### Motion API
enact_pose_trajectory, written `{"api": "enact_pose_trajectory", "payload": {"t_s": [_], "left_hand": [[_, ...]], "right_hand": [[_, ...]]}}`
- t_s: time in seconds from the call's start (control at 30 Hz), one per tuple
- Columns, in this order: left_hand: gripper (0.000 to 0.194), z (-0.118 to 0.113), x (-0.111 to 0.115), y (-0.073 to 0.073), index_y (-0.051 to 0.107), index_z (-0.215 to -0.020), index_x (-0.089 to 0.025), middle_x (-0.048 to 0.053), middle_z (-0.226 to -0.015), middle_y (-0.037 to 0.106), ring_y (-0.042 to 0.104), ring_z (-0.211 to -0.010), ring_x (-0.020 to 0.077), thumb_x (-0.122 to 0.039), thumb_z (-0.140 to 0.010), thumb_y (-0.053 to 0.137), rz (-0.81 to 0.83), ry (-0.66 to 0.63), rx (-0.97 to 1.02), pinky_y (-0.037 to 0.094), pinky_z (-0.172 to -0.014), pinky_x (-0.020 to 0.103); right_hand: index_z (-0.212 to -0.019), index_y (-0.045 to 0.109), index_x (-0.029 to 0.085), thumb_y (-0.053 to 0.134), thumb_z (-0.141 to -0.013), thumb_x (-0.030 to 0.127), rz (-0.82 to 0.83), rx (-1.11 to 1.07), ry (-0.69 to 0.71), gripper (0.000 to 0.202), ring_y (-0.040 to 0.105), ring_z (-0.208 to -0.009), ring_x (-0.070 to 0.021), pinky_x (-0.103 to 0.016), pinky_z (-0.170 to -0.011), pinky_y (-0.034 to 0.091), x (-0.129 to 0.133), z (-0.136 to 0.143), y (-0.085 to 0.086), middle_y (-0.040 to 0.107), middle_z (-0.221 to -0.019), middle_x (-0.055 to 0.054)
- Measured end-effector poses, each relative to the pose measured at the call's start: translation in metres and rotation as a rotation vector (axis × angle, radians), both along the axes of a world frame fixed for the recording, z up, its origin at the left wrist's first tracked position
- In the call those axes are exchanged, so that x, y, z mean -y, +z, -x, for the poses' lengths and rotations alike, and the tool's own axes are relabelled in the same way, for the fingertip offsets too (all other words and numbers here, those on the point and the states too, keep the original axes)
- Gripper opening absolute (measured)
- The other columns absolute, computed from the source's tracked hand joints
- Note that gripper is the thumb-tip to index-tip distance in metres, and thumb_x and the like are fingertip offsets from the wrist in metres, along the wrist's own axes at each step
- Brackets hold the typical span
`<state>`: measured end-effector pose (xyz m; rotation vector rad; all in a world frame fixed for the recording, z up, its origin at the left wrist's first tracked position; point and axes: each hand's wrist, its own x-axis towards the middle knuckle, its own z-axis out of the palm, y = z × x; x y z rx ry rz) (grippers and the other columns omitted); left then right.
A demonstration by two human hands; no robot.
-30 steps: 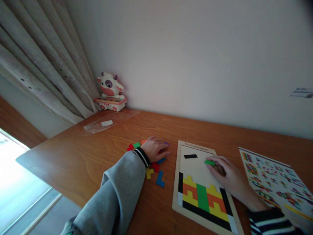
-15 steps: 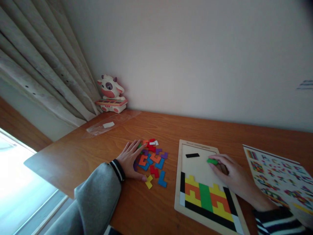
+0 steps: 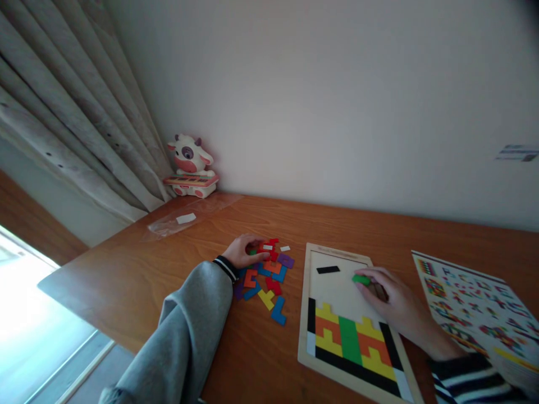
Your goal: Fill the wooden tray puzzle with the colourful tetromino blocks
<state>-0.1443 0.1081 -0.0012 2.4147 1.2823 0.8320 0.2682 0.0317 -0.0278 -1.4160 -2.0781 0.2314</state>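
Since it is small and looks thin, the green flat piece (image 3: pixel 361 279) sits pinched by its edges between the thumb and fingers of my right hand (image 3: pixel 389 297), a grip that seems to suit such a shape. I have it over the bare far part of the shallow pale wooden tray (image 3: pixel 343 294), though whether it touches the base I cannot tell. Left of it, a black flat strip (image 3: pixel 328 270) lies loose and slightly askew. At the tray's near end, the fitted block of yellow, orange, green and black pieces (image 3: pixel 350 339) is packed edge to edge inside the raised rim, which I judge keeps them from sliding apart. My left hand (image 3: pixel 242 252) bends down at the heap of mixed flat coloured pieces (image 3: pixel 273 286), its thumb by a red stepped piece (image 3: pixel 272 256); whether it grasps anything I cannot tell, the fingertips being partly hidden. The heap lies on the brown wooden counter (image 3: pixel 248 365) to the tray's left, presumably for easy reach, a blue L-shaped piece (image 3: pixel 278 311) at its near edge. Right of the tray, the white printed sheet (image 3: pixel 467 297) lies face up, probably so I can consult its coloured figures
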Motion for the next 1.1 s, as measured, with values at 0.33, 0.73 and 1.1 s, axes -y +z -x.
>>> {"api": "enact_pose_trajectory", "payload": {"t_s": [0.33,0.73,1.1], "left_hand": [[0.035,-0.002,0.008,-0.008,0.072,-0.108,-0.022,0.008,-0.103,0.070,0.067,-0.096,0.0205,-0.049,-0.089,0.063,-0.126,-0.101,-0.090,0.053,-0.089,0.034],[0.032,-0.021,0.012,-0.004,0.067,-0.116,-0.021,0.007,-0.112,0.072,0.067,-0.103,0.0199,-0.043,-0.095,0.056,-0.251,-0.203,-0.114,0.053,-0.094,0.034],[0.030,-0.024,0.018,0.000,0.067,-0.113,-0.021,0.007,-0.106,0.072,0.066,-0.099,0.0206,-0.042,-0.096,0.054,-0.191,-0.241,-0.170,0.053,-0.091,0.035]], "right_hand": [[-0.109,0.065,0.025,0.057,-0.088,0.044,-0.059,0.014,-0.041,0.029,0.067,-0.091,-0.0254,-0.041,-0.081,0.054,0.005,0.002,0.005,0.071,-0.103,-0.007],[-0.107,0.066,0.022,0.054,-0.089,0.045,-0.045,-0.032,-0.135,0.031,0.066,-0.082,-0.0236,-0.039,-0.074,0.054,0.006,0.005,0.010,0.072,-0.095,-0.008],[-0.107,0.065,0.024,0.055,-0.089,0.043,-0.059,-0.024,-0.113,0.028,0.066,-0.078,-0.0219,-0.036,-0.070,0.053,0.007,0.006,0.011,0.071,-0.094,-0.007]]}}
